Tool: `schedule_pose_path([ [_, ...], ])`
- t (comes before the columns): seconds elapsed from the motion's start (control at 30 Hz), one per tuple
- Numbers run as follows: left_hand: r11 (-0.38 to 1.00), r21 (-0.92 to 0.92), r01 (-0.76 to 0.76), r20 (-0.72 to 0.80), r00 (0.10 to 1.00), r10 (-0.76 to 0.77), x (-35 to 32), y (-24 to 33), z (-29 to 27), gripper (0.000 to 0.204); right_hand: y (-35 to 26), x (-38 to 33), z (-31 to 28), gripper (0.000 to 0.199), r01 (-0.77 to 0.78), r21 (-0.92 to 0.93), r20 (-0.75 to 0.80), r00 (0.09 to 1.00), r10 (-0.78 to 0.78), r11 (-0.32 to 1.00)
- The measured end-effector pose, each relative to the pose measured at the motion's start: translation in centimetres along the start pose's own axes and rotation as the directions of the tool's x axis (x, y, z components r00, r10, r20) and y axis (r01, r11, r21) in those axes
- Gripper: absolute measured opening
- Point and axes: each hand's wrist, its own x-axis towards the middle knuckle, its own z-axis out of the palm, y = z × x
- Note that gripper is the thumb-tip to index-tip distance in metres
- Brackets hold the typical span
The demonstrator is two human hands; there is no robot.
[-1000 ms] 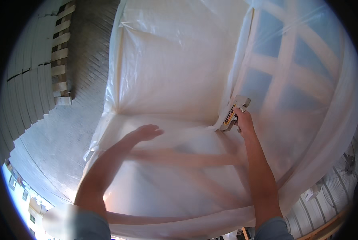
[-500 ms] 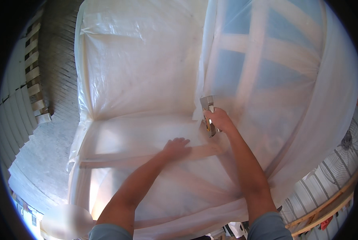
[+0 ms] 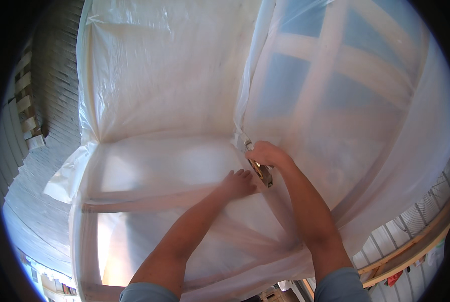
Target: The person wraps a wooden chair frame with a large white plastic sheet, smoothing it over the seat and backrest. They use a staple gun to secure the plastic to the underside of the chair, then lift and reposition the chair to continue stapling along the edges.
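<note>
My right hand (image 3: 266, 153) is wrapped round a metal staple gun (image 3: 259, 170), its nose toward the plastic sheet's folded seam. Milky translucent plastic sheeting (image 3: 169, 90) covers a wooden frame, and its gathered edge (image 3: 243, 95) runs upward from near the staple gun. My left hand (image 3: 239, 183) rests on the sheeting just left of the staple gun, over a wooden rail (image 3: 149, 201) that shows through. Its fingers are slightly bent and hold nothing that I can see.
At the left, a loose plastic flap (image 3: 66, 176) hangs off the frame's corner above the concrete floor (image 3: 39, 201). Wooden blocks (image 3: 26, 105) line the far left. At the lower right are a timber beam (image 3: 416, 246) and a wire fan guard (image 3: 426, 206).
The staple gun has tilted and shifted slightly left and down in my right hand. My left hand has slid right, closer to it. The view has shifted, and the left flap now sticks out.
</note>
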Motion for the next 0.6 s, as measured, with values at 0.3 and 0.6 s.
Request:
schedule_pose_path([
  [0.3, 0.999, 0.030, -0.039, 0.017, 0.999, 0.039, -0.3, 0.0, -0.4, 0.059, 3.8, 3.0, 4.1, 0.037, -0.163, -0.220, 0.176, 0.963, 0.203, 0.962],
  [0.6, 0.996, 0.074, -0.049, 0.007, 0.999, 0.049, -0.3, -0.2, -0.1, 0.057, 6.1, 6.2, 5.8, 0.037, -0.311, 0.069, 0.304, 0.912, 0.277, 0.948],
])
